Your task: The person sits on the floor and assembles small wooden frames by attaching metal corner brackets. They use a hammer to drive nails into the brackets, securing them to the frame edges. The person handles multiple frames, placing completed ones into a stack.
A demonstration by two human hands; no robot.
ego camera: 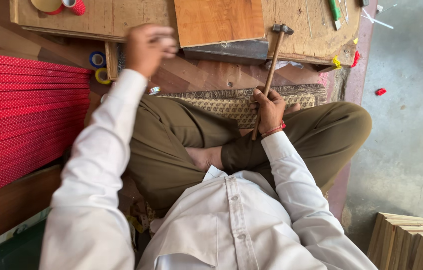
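Observation:
I sit cross-legged in olive trousers and a white shirt. My right hand (270, 109) grips the wooden handle of a hammer (272, 70), whose metal head rests on the low wooden workboard (121, 20) beside an orange-brown wooden panel (219, 21). My left hand (146, 47) is raised near the board's front edge, blurred, fingers curled; whether it holds anything I cannot tell.
A stack of red dotted flat boards (26, 115) lies at my left. Blue and yellow tape rolls (99, 67) sit by the board's leg. A patterned mat (231, 102) lies under my legs. Wooden blocks (411, 240) stand at lower right on the grey floor.

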